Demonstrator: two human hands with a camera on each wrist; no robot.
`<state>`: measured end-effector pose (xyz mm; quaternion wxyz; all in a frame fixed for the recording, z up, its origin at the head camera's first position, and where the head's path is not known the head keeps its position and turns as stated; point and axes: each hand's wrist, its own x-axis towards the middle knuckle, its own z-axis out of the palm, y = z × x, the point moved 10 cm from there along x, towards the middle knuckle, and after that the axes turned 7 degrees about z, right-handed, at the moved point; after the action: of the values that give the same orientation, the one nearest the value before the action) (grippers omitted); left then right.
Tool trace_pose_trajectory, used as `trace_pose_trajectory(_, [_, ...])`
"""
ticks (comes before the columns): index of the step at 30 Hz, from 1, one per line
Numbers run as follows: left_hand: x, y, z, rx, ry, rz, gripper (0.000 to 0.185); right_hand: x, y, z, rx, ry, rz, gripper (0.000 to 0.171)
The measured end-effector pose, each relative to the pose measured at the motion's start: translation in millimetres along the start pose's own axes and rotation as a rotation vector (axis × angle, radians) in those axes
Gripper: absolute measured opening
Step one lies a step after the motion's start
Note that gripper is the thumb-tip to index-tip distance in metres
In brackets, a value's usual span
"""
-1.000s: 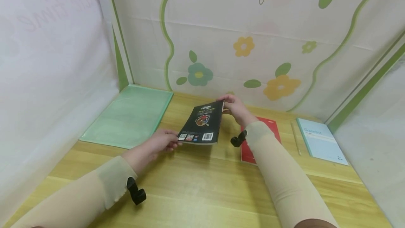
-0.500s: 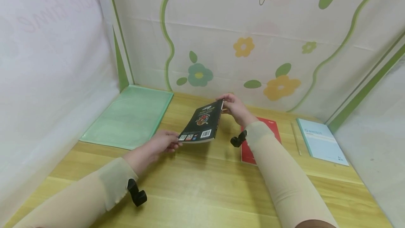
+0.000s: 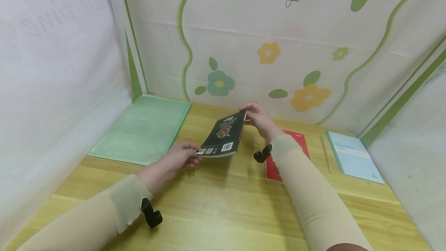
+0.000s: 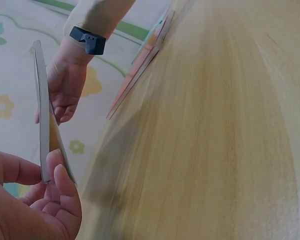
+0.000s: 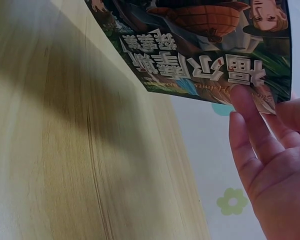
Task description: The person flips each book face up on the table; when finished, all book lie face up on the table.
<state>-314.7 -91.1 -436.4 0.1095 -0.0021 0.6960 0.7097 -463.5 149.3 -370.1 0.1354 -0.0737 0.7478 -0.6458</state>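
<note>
Tabletop (image 3: 209, 208) below the black book (image 3: 224, 134) bears a red booklet (image 3: 273, 169) a sleeve (image 3: 313, 193) part-hides.

Black book (image 3: 223, 134) in grip: fine print (image 3: 228, 124) too small; front (image 5: 210, 65) cropped in right wrist view. Red book (image 3: 273, 169) right of grip: part-hidden by sleeve (image 3: 311, 193).

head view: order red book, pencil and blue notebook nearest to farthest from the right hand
1. Red book, lower right of the right hand
2. Pencil, farther right
3. Blue notebook, farthest right
</note>
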Motion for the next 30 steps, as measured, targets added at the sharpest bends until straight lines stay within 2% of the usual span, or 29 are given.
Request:
trace_pose_trajectory(10, [0.2,1.0,0.9,-0.055,-0.001,0.012,0.029,0.6,0.7,-2.0,0.01,0.015,-0.002,0.022])
trace_pose_trajectory(14, [0.0,2.5,1.7,-0.033,0.0,0.023,0.031,1.3,0.4,-2.4,0.016,0.011,-0.005,0.024])
trace_pose_trajectory(21, [2.0,6.9,4.2,0.031,-0.014,0.092,0.027,2.1,0.1,-4.5,0.02,0.022,-0.009,0.024])
trace_pose_trajectory(30, [3.2,8.1,0.8,0.034,0.03,0.117,0.021,0.4,-1.2,-3.8,0.019,0.008,-0.011,0.024])
